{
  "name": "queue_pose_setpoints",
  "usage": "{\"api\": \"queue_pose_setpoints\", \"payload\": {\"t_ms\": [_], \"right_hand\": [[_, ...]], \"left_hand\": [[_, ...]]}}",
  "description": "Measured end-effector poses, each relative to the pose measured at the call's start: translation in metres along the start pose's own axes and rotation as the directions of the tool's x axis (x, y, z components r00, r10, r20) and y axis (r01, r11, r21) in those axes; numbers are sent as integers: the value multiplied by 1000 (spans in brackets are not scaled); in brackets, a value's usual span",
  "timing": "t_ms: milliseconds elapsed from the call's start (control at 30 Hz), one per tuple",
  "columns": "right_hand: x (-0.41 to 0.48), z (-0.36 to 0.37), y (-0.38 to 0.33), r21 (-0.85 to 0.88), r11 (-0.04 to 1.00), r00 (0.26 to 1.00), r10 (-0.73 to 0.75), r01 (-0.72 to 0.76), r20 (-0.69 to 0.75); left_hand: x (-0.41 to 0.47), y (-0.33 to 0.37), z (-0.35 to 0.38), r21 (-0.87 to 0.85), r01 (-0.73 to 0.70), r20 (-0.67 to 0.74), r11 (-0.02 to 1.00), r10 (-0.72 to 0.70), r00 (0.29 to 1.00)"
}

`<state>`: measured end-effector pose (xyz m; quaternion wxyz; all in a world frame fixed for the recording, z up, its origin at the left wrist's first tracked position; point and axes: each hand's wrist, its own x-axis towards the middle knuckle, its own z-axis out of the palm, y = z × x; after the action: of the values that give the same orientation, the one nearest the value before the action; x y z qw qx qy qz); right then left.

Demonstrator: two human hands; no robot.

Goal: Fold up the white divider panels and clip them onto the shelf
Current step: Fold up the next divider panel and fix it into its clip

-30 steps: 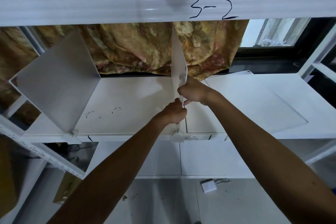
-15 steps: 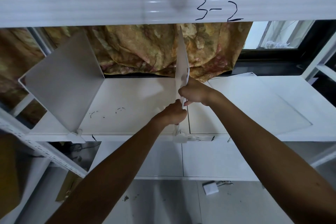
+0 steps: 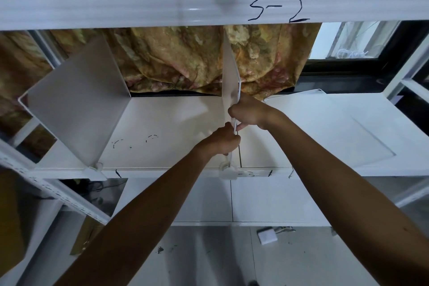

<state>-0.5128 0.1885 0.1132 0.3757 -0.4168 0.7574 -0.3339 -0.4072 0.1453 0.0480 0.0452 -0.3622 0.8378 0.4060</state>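
Observation:
A white divider panel (image 3: 229, 76) stands upright on edge in the middle of the white shelf (image 3: 174, 123). My left hand (image 3: 224, 140) grips its front edge low down, just above the white clip (image 3: 228, 170) on the shelf's front lip. My right hand (image 3: 248, 111) holds the same edge higher up. A second divider panel (image 3: 79, 104) stands at the left, clipped (image 3: 96, 168) at the front lip. A third panel (image 3: 325, 127) lies flat on the shelf at the right.
An upper shelf beam (image 3: 139, 4) marked "3-2" runs overhead. A patterned curtain (image 3: 176, 58) hangs behind the shelf, with a window (image 3: 355, 42) at the right. A small white block (image 3: 267, 237) lies on the tiled floor below.
The view has shifted slightly. Both hands stay on the middle divider's front edge in nearly the same pose.

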Motion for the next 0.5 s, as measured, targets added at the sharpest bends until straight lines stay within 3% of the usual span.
{"api": "queue_pose_setpoints", "payload": {"t_ms": [500], "right_hand": [[-2,4,-6,-3,1000,1000,10,-10,3]], "left_hand": [[3,-4,-1,48,24,-29,999,-23,999]]}}
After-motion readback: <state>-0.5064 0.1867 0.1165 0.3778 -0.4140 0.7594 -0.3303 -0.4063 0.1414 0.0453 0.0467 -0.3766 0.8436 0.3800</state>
